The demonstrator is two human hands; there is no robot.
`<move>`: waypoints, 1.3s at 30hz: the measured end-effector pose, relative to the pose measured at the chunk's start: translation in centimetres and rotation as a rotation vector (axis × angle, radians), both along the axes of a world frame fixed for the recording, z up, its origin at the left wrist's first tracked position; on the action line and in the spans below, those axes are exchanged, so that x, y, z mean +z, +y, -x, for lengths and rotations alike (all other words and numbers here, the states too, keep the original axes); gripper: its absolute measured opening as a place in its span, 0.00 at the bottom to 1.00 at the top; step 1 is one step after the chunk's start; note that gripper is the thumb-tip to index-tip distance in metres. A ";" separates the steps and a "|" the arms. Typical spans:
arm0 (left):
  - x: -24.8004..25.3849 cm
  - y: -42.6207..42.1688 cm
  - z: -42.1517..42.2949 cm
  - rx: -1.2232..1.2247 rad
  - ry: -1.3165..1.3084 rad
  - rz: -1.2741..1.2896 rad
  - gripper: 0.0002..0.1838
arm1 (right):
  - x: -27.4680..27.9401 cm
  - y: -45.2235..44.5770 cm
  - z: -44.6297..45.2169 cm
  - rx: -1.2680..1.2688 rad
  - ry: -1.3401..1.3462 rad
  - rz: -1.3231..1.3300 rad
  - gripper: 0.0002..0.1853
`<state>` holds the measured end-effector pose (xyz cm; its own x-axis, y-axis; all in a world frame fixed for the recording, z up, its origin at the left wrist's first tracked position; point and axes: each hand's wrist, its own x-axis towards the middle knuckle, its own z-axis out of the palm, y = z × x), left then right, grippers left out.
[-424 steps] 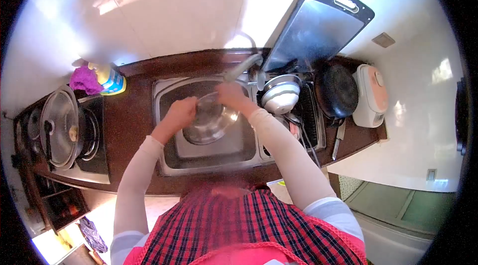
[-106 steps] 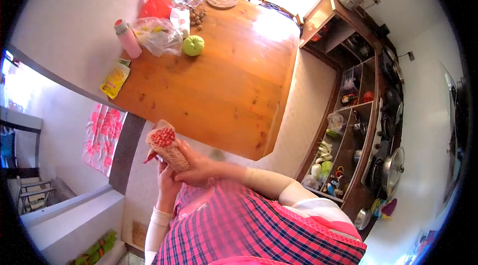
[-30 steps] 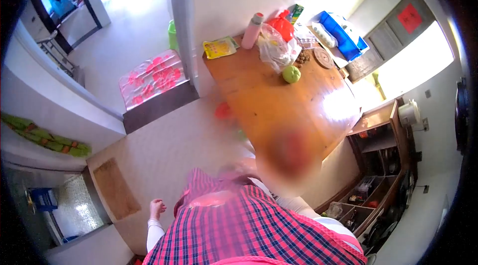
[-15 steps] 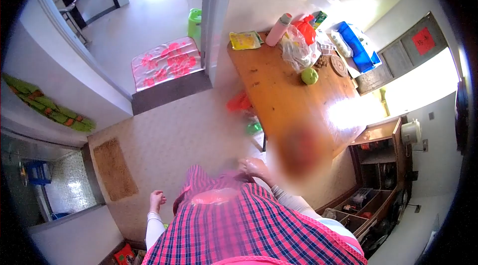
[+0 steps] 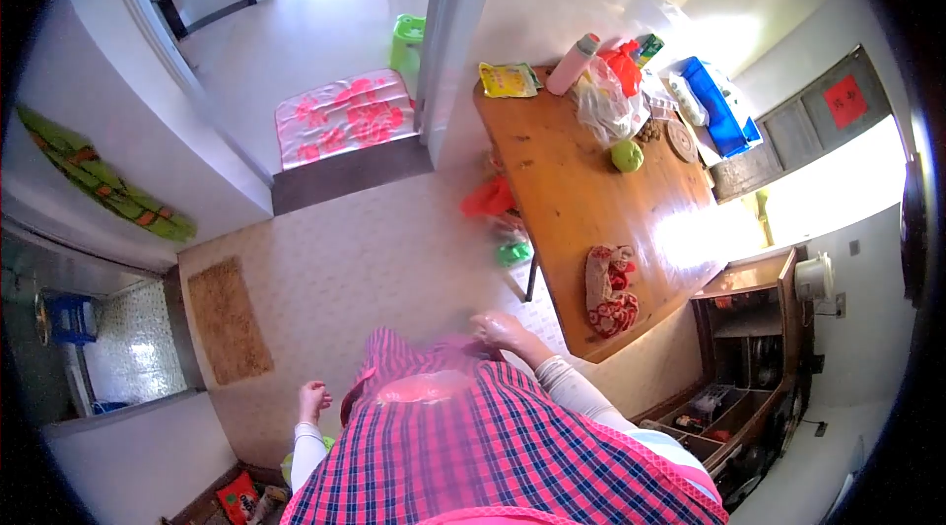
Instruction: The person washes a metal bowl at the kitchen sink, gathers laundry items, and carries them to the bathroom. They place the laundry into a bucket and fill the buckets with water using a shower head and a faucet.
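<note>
My left hand (image 5: 313, 400) hangs at the left of my body, its fingers curled inward with nothing visible in them. In front of the apron's upper right side, my right hand (image 5: 503, 331) is loosely closed; a hazy patch blurs part of it and no held thing shows. The pink and navy checked apron (image 5: 424, 461) covers my front, with a smear over its middle. Nearest to my right hand is the wooden table (image 5: 562, 200), on whose near end lies a red and white patterned cloth item (image 5: 611, 291). Neither hand touches the table.
Along the table's far side stand a pink thermos (image 5: 574, 65), plastic bags (image 5: 603, 106), a green round fruit (image 5: 627, 156) and a blue tray (image 5: 716, 106). A brown mat (image 5: 230, 320) lies left; a pink-flowered mat (image 5: 345, 118) lies at the doorway. A wooden shelf unit (image 5: 749, 288) stands right.
The view has shifted, so the table and doorway sit slightly further right. The patterned cloth item, blurred before, is now plain to see. Both hands keep nearly the same pose.
</note>
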<state>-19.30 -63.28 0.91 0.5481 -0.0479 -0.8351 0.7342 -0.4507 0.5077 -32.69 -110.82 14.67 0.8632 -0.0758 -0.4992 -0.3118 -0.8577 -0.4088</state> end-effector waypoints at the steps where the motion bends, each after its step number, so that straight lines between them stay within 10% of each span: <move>1: -0.1 0.1 0.1 0.005 0.004 0.003 0.12 | 0.3 0.2 -0.1 -0.005 0.011 -0.004 0.16; 16: -1.3 1.3 2.5 -0.053 -0.010 0.068 0.12 | 0.0 -3.6 6.4 -0.335 0.119 0.201 0.21; 39: 2.6 -5.5 3.3 -0.168 0.019 -0.007 0.14 | -8.8 -2.6 12.9 -0.484 0.159 -0.167 0.21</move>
<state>-22.63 -68.77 3.48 0.5166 -0.1317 -0.8460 0.6581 -0.5711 0.4907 -45.55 -113.46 5.91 0.6622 -0.3544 -0.6602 -0.7244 -0.5280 -0.4432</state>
